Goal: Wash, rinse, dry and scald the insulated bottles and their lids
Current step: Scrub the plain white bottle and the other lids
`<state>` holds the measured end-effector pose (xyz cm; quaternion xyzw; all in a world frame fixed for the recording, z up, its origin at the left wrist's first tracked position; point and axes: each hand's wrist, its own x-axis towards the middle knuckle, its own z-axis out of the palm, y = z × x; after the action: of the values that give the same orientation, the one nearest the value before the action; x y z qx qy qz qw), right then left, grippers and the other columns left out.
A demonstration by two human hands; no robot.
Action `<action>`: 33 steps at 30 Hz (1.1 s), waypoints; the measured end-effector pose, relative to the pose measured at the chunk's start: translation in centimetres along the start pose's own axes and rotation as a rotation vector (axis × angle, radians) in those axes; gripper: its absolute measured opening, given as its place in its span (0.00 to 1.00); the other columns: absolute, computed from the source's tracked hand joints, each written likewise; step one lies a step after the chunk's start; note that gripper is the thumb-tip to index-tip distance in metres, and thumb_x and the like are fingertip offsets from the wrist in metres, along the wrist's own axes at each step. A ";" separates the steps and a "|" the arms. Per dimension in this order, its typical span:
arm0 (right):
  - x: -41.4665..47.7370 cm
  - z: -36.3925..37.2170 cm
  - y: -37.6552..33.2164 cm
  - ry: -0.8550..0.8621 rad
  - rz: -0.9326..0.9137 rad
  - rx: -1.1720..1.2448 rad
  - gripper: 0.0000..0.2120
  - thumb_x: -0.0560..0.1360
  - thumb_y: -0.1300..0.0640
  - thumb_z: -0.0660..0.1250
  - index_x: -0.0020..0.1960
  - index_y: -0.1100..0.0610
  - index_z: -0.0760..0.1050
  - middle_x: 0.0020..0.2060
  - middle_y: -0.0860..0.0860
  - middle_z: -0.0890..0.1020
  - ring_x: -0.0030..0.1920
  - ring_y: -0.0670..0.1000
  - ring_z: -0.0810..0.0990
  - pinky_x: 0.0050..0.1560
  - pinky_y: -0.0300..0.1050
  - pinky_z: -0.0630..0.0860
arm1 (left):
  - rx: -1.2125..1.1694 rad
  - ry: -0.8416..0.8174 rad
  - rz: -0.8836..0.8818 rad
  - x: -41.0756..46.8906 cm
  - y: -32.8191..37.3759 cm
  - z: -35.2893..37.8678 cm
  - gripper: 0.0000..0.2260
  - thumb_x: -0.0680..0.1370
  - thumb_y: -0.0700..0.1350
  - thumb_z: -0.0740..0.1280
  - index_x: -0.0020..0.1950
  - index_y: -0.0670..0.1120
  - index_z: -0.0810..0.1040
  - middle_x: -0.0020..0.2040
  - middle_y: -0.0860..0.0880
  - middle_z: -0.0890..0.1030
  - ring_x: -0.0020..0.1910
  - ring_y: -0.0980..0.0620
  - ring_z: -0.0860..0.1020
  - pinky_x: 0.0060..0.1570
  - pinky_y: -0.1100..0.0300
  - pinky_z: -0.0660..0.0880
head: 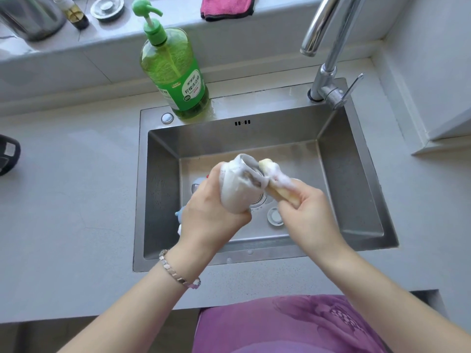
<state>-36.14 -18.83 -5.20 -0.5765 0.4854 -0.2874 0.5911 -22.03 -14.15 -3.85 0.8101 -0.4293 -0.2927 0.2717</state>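
Over the middle of the sink [356, 154], the left hand [211, 215] curls tight round a foam-coated bottle [235, 192], its mouth tilted away. The right hand [308, 212] pinches a sudsy sponge [276, 180] that seems to touch the bottle's mouth, though foam blurs the contact.

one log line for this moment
stage: wash | left hand: grips soapy bottle | right hand: holds sponge against bottle mouth | place: over sink

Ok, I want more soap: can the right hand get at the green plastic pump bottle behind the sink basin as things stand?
Probably, but not freely: the right hand grips a foamy yellow sponge. Nothing stands between it and the green plastic pump bottle on the steel sink's back rim.
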 end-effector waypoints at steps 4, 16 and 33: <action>-1.0 -0.1 -0.6 -0.073 -0.054 -0.061 0.25 0.66 0.73 0.57 0.49 0.47 0.79 0.44 0.46 0.82 0.39 0.46 0.78 0.41 0.38 0.74 | -0.034 0.008 -0.040 0.5 -0.7 -0.8 0.30 0.59 0.49 0.69 0.58 0.65 0.66 0.46 0.56 0.79 0.45 0.49 0.78 0.46 0.49 0.77; 1.2 -7.2 -2.3 -0.603 -0.190 -0.451 0.20 0.67 0.57 0.58 0.57 0.43 0.71 0.46 0.44 0.76 0.45 0.41 0.81 0.49 0.33 0.72 | 0.306 -0.085 0.177 -0.6 -3.7 -2.0 0.30 0.62 0.44 0.74 0.63 0.56 0.73 0.48 0.52 0.78 0.47 0.46 0.76 0.44 0.52 0.74; 1.3 -4.8 -3.8 -0.491 -0.388 -1.183 0.12 0.77 0.53 0.54 0.47 0.50 0.76 0.40 0.54 0.79 0.41 0.57 0.76 0.33 0.44 0.63 | 0.511 -0.060 0.430 0.0 -5.0 -0.3 0.29 0.56 0.48 0.65 0.58 0.56 0.68 0.37 0.51 0.75 0.33 0.43 0.74 0.32 0.56 0.66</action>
<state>-39.18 -22.57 -1.25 -0.9289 0.3003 0.0657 0.2064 -19.18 -11.63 -7.12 0.7339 -0.6576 -0.1355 0.1027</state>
